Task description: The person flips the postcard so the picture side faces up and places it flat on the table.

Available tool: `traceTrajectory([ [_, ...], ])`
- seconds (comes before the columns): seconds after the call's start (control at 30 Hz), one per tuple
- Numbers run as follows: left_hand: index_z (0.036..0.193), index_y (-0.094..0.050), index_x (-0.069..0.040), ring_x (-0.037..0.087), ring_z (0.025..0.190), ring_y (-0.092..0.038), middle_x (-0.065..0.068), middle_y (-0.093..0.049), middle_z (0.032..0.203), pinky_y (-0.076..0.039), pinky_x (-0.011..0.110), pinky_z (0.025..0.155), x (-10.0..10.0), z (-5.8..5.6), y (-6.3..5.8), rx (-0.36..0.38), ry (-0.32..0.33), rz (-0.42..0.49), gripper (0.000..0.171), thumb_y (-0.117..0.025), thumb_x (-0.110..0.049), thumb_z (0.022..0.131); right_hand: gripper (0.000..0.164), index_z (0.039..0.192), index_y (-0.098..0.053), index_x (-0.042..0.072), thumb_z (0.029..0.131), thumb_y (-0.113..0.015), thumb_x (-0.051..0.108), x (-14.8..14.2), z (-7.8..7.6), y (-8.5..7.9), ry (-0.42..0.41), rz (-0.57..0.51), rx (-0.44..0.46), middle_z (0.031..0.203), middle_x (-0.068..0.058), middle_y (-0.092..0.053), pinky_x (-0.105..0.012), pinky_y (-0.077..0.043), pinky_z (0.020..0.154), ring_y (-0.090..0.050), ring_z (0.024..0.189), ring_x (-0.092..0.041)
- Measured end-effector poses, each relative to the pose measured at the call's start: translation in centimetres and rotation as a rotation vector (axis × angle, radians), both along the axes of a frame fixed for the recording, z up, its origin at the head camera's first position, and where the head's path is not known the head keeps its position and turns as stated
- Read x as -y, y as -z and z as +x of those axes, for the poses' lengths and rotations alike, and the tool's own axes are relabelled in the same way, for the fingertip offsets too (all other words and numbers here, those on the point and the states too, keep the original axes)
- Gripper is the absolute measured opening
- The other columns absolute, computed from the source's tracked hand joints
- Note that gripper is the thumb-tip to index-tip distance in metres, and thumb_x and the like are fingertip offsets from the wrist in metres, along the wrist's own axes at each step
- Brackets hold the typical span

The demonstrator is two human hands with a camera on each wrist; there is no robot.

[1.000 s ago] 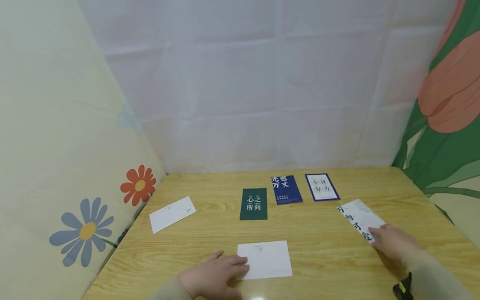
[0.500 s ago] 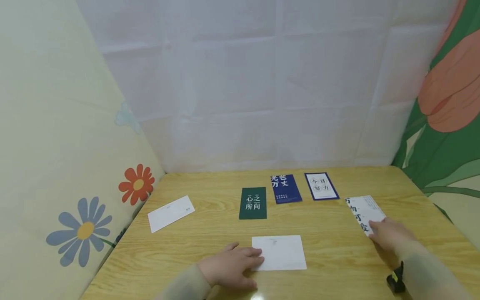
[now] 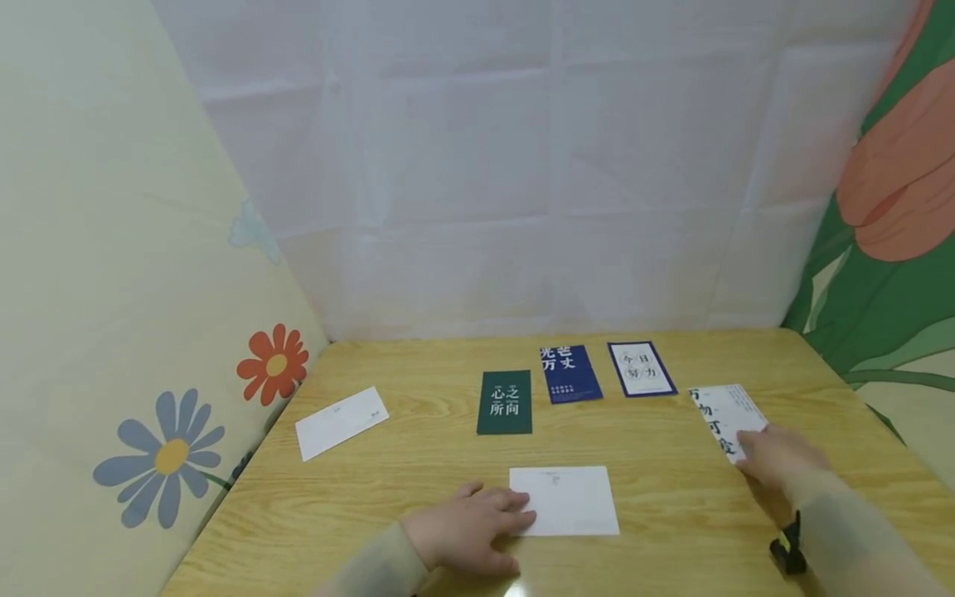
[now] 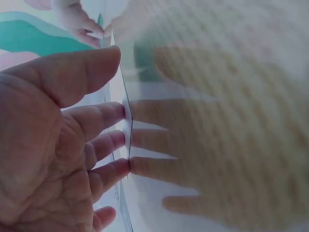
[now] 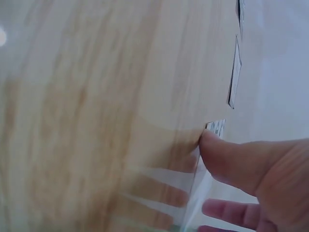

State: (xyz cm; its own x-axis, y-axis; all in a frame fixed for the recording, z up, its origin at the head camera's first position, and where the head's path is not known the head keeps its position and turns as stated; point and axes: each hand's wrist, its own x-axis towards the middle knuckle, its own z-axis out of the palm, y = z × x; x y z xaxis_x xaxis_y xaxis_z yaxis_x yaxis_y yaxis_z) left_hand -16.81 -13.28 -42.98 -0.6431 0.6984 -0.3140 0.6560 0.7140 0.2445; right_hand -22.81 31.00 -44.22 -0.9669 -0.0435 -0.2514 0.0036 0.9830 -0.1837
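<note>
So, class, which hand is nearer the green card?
Left. The left hand is on the person's side of the green card; the right hand is farther off, to its right.

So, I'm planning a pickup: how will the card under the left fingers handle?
The card looks thin and straight-edged, so probably light and fairly stiff. It likely slides easily on the glossy table. Lying flat, it may resist pinching.

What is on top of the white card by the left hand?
Fingers of the left hand rest on the white card at its left edge; the surface beneath is covered.
</note>
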Motion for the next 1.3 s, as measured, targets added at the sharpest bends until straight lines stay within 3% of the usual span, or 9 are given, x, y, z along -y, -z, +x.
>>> traceTrajectory([
  [0.17, 0.144, -0.044, -0.031, 0.014, 0.137, -0.033, -0.009, -0.036, 0.15, -0.025, 0.055, 0.109, 0.0, 0.2, 0.1, 0.019, 0.004, 0.013, 0.059, -0.056, -0.053, 0.09, 0.062, 0.13, -0.055, -0.003, 0.081, -0.076, 0.027, 1.5, 0.7, -1.2, -0.022, 0.022, -0.13, 0.114, -0.03, -0.052, -0.059, -0.041, 0.083, -0.051, 0.097, -0.042],
  [0.33, 0.144, -0.044, -0.031, 0.014, 0.138, -0.032, -0.009, -0.036, 0.151, -0.025, 0.055, 0.109, 0.0, 0.3, 0.3, 0.028, 0.006, 0.024, 0.059, -0.056, -0.053, 0.091, 0.055, 0.125, -0.06, 0.001, 0.078, -0.077, 0.025, 4.2, 1.1, -1.4, -0.118, -0.012, -0.208, 0.109, -0.023, -0.057, -0.057, -0.044, 0.078, -0.055, 0.095, -0.04],
  [0.53, 0.145, -0.044, -0.031, 0.015, 0.138, -0.032, -0.009, -0.036, 0.15, -0.024, 0.056, 0.109, -0.1, 0.4, 0.1, 0.044, 0.002, 0.03, 0.059, -0.056, -0.052, 0.091, 0.052, 0.122, -0.061, 0.002, 0.077, -0.077, 0.023, 7.9, 1.3, -1.0, -0.209, -0.226, -0.133, 0.121, -0.025, -0.056, -0.06, -0.042, 0.09, -0.053, 0.11, -0.044],
  [0.77, 0.143, -0.047, -0.029, 0.016, 0.136, -0.035, -0.008, -0.039, 0.149, -0.026, 0.055, 0.108, -0.3, 0.4, -0.1, 0.032, -0.007, 0.043, 0.058, -0.057, -0.052, 0.091, 0.045, 0.113, -0.066, 0.009, 0.073, -0.081, 0.022, 12.0, 1.9, -0.7, -0.28, -0.361, -0.073, 0.11, -0.007, -0.062, -0.052, -0.042, 0.096, -0.057, 0.106, -0.03],
  [1.03, 0.133, -0.057, -0.027, 0.017, 0.129, -0.042, -0.006, -0.048, 0.139, -0.032, 0.05, 0.104, -0.5, -0.2, 0.3, -0.048, -0.02, 0.086, 0.05, -0.06, -0.05, 0.089, 0.04, 0.101, -0.066, 0.015, 0.067, -0.086, 0.025, 14.9, 1.8, -0.2, -0.291, -0.37, -0.01, 0.104, 0.0, -0.06, -0.048, -0.04, 0.098, -0.055, 0.104, -0.024],
  [1.3, 0.107, -0.068, -0.03, 0.008, 0.103, -0.049, -0.013, -0.056, 0.114, -0.04, 0.037, 0.093, -1.3, -2.0, 0.9, -0.003, -0.12, 0.182, 0.019, -0.065, -0.036, 0.089, 0.04, 0.098, -0.066, 0.018, 0.065, -0.087, 0.023, 15.9, 1.5, -0.1, -0.265, -0.359, 0.013, 0.102, 0.0, -0.056, -0.047, -0.043, 0.095, -0.054, 0.099, -0.021],
])
